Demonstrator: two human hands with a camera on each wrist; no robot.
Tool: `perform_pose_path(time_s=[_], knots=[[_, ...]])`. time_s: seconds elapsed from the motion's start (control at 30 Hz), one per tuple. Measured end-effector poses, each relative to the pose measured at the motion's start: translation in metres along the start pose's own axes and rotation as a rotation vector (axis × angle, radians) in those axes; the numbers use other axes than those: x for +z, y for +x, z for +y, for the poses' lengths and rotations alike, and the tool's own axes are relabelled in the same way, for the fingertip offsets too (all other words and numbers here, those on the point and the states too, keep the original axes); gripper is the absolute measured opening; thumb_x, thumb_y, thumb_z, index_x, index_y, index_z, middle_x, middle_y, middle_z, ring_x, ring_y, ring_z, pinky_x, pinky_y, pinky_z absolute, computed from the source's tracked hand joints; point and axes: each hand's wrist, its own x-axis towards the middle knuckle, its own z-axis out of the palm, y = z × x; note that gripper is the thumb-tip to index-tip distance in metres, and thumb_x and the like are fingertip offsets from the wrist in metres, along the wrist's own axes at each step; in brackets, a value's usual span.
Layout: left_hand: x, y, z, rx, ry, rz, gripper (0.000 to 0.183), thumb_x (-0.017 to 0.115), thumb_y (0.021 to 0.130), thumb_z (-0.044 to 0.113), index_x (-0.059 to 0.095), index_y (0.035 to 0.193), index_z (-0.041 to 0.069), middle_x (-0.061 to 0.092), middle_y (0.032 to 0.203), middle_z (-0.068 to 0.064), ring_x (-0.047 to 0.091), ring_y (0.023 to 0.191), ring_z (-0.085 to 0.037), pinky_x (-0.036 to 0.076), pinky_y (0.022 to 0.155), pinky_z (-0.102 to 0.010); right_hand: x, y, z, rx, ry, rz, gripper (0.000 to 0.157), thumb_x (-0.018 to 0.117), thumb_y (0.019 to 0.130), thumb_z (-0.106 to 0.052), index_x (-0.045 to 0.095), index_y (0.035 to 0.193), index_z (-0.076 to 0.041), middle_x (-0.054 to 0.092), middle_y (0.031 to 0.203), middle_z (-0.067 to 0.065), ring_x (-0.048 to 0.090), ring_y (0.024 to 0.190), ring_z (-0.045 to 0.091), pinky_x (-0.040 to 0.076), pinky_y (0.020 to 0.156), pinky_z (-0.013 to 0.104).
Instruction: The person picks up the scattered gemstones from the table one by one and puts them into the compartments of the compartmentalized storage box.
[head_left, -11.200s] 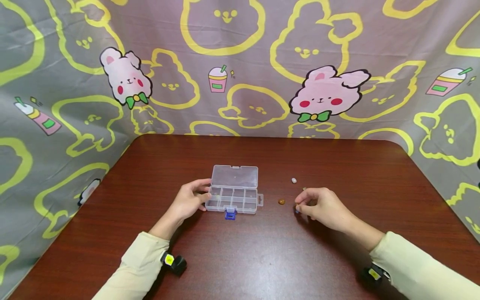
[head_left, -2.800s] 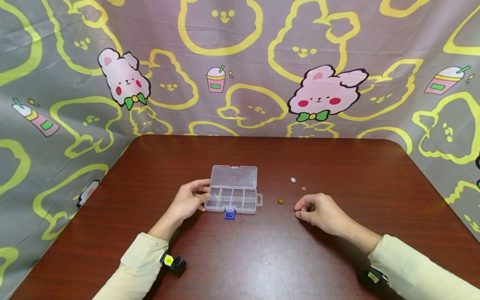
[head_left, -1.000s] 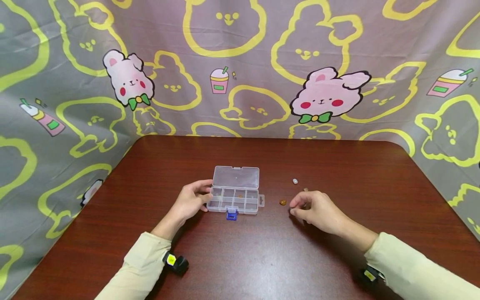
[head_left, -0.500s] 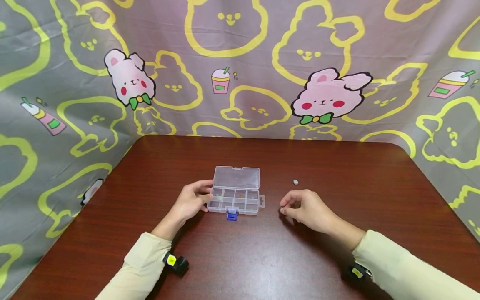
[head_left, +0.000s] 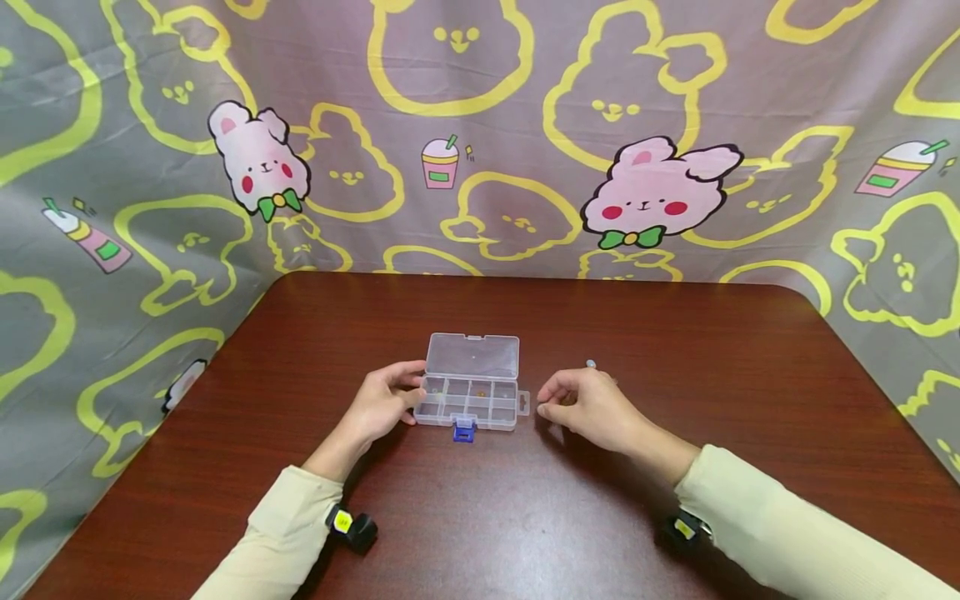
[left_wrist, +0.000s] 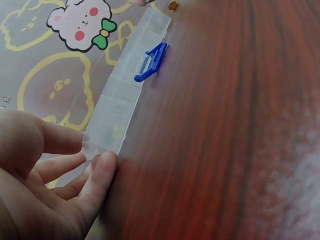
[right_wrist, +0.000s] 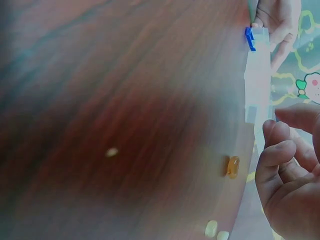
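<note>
A clear plastic compartment box (head_left: pixel 453 418) stands on the table with its lid (head_left: pixel 473 356) swung back and its blue latch (head_left: pixel 463 432) hanging at the front. My left hand (head_left: pixel 381 398) grips the box's left end between thumb and fingers. Inside, an orange stone (head_left: pixel 481 393) lies in a back-row compartment. My right hand (head_left: pixel 592 408) is just right of the box's hanging tab, thumb and forefinger pinched together on a small dark stone that the fingertips mostly hide. In the right wrist view an orange stone (right_wrist: pixel 233 167) lies on the table below the fingers.
Behind my right hand a white stone (head_left: pixel 591 364) shows partly. Two pale stones, one nearer (right_wrist: pixel 211 229), sit at the right wrist view's bottom edge. A small pale piece (right_wrist: pixel 111 152) lies apart on the brown table (head_left: pixel 480 517). A patterned curtain (head_left: pixel 517 125) closes off the back.
My right hand has moved left from the loose stones towards the box, carrying the small dark stone. Since the oldest frame an orange stone has appeared in the box. My left hand keeps its grip.
</note>
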Motion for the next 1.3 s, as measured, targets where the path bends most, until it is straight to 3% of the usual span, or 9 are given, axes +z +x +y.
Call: perform_pose_path(time_s=[0.2,0.3,0.47,1.0,1.3], knots=[[0.000,0.000,-0.001,0.000,0.003,0.006,0.045,0.063,0.090,-0.008,0.057,0.135,-0.008,0.063,0.113,-0.028,0.062,0.071,-0.021,0.055,0.050,-0.028,0.004,0.009,-0.004,-0.024,0.010,0.003,0.005,0.075,0.085,-0.005,0.073,0.089,-0.006,0.066,0.071,-0.004,0.058,0.051,0.011,0.051,0.057,0.029],[0.000,0.001,-0.001,0.001,0.005,0.007,0.044,0.063,0.090,-0.008,0.057,0.134,-0.008,0.063,0.113,-0.028,0.062,0.071,-0.020,0.055,0.050,-0.028,0.007,0.013,-0.005,-0.032,0.045,-0.003,0.004,0.074,0.085,-0.004,0.073,0.089,-0.004,0.066,0.071,-0.002,0.057,0.052,0.013,0.051,0.048,0.026],[-0.001,0.001,-0.001,-0.002,0.004,0.009,0.044,0.063,0.090,-0.008,0.058,0.134,-0.008,0.063,0.113,-0.028,0.062,0.070,-0.019,0.055,0.050,-0.027,0.010,0.019,-0.008,-0.019,0.071,-0.005,0.005,0.074,0.085,-0.002,0.072,0.089,-0.004,0.065,0.072,-0.002,0.056,0.054,0.013,0.049,0.049,0.025],[0.001,0.005,-0.006,-0.023,0.005,0.010,0.044,0.063,0.090,-0.008,0.059,0.134,-0.005,0.063,0.113,-0.026,0.061,0.070,-0.018,0.056,0.051,-0.028,0.017,0.034,-0.015,0.001,0.083,0.004,0.005,0.075,0.084,-0.004,0.072,0.087,-0.006,0.067,0.073,-0.001,0.057,0.054,0.012,0.049,0.049,0.025],[0.000,0.005,-0.006,0.009,-0.010,0.006,0.044,0.062,0.089,-0.010,0.058,0.132,-0.009,0.065,0.110,-0.028,0.062,0.067,-0.016,0.054,0.049,-0.027,0.021,0.041,-0.015,-0.016,0.063,0.012,0.005,0.076,0.083,-0.006,0.073,0.086,-0.007,0.068,0.072,-0.002,0.058,0.055,0.011,0.050,0.050,0.026]])
